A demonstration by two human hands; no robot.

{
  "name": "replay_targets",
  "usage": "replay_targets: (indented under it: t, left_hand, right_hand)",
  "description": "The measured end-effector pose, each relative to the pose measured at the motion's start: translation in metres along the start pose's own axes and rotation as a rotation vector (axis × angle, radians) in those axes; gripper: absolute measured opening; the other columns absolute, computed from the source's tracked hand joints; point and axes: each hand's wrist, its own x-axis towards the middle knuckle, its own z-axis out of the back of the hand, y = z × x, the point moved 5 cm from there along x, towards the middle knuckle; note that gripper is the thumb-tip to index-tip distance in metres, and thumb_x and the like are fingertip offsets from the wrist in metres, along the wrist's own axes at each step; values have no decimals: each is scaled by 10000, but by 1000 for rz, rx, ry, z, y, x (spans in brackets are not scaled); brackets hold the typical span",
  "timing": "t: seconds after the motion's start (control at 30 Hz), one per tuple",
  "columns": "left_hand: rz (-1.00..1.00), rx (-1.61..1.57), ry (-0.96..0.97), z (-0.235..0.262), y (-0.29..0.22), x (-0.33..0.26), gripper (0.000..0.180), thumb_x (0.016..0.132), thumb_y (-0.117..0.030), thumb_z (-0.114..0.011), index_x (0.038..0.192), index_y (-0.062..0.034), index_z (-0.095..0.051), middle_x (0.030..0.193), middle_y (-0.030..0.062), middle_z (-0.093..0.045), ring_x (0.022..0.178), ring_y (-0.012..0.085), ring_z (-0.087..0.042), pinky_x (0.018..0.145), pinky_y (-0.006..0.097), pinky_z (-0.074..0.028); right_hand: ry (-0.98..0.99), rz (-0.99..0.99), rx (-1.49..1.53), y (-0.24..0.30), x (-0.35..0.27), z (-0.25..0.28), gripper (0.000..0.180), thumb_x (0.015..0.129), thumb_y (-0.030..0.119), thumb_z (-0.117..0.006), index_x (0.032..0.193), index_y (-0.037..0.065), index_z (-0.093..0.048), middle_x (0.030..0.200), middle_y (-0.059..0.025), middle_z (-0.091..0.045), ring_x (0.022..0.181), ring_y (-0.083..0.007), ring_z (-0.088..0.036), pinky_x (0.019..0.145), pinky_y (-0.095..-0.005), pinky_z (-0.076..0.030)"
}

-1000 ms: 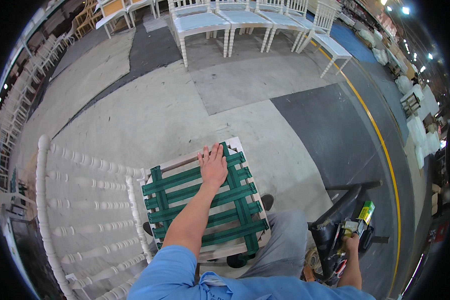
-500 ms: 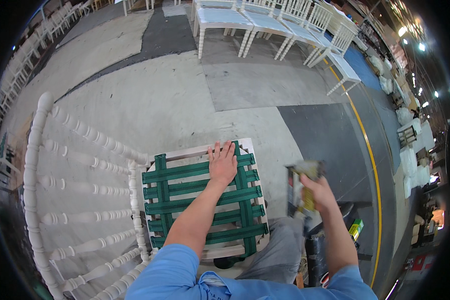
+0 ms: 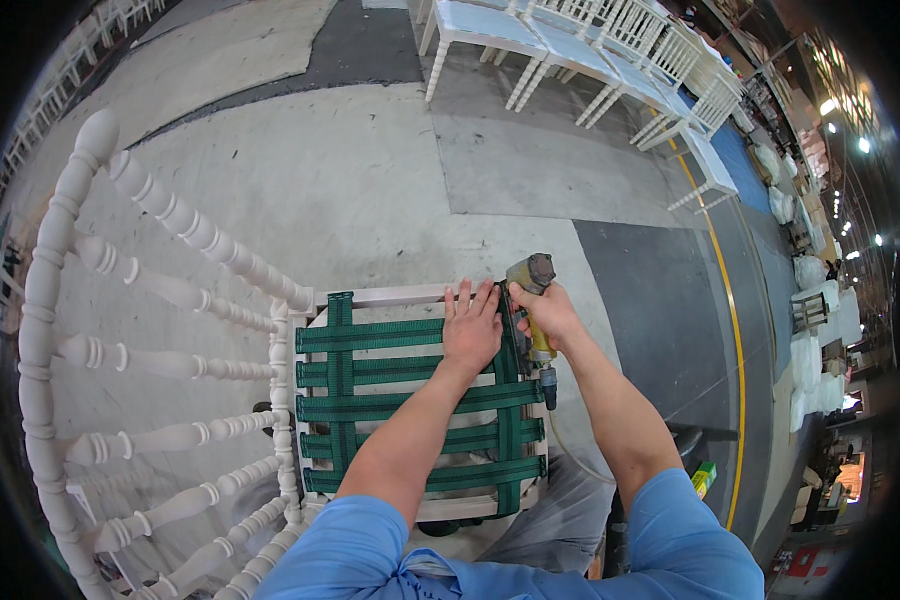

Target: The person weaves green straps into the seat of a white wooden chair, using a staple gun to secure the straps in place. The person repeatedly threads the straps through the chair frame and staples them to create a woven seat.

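A white chair with turned spindles (image 3: 170, 367) lies in front of me, its seat frame (image 3: 395, 297) crossed by woven green webbing straps (image 3: 405, 408). Flat on the webbing near the frame's far right corner rests my left hand (image 3: 472, 330), fingers stretched out. My right hand (image 3: 552, 315) is closed around a pneumatic staple gun (image 3: 532, 272), yellow and dark, with a hose trailing down from it. The gun's nose is at the frame's far right corner, close to my left fingertips; whether it touches is hidden.
A row of white chairs (image 3: 490, 28) stands at the back right. A yellow line (image 3: 727, 300) runs along the floor on the right. A green and yellow box (image 3: 704, 479) lies beside my right arm. More white chairs line the far left.
My right hand has brought the staple gun leftward and away from me, from beside the seat to the frame's far right corner. My left hand stays on the webbing, slightly shifted.
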Motion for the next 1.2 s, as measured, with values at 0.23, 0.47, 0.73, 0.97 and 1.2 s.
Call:
replay_targets:
  t: [0.23,0.47,0.73,0.97,1.2]
  left_hand:
    - [-42,-83,-135,7,2,0,502,985,-255,-624,1457,-84,-607,1610,92,-471,1553,356,-322,1306,571,-149]
    - [-54,-196,-245,12,7,-3,395,918,-152,-676,1295,-35,-706,1538,157,-518,1504,402,-387,1282,579,-235]
    - [-62,-257,-281,16,9,-4,282,829,-103,-707,1092,-7,-735,1484,190,-549,1478,445,-407,1272,595,-258]
    - [-63,-275,-300,17,9,-3,235,836,-95,-688,1051,-10,-726,1490,193,-546,1470,454,-415,1262,606,-265]
    - [-38,-306,-273,17,10,-4,261,849,-94,-690,1089,-5,-742,1455,187,-572,1448,439,-441,1258,595,-275]
  right_hand:
    - [30,38,-24,4,-1,-2,316,981,340,-774,1025,48,-661,819,-35,-650,530,-135,-571,450,-301,-462]
    - [73,73,-33,9,-2,-9,302,986,320,-769,1019,40,-661,819,-39,-655,522,-129,-566,442,-299,-452]
    - [98,61,-37,10,-2,-19,291,984,304,-770,1009,27,-685,824,-47,-679,517,-132,-570,434,-290,-447]
    - [97,56,-24,8,-8,-19,295,978,309,-773,983,28,-686,810,-41,-670,525,-133,-576,442,-294,-451]
    - [35,38,-29,5,-7,-10,299,972,314,-781,962,40,-661,819,-47,-664,517,-135,-569,439,-296,-451]
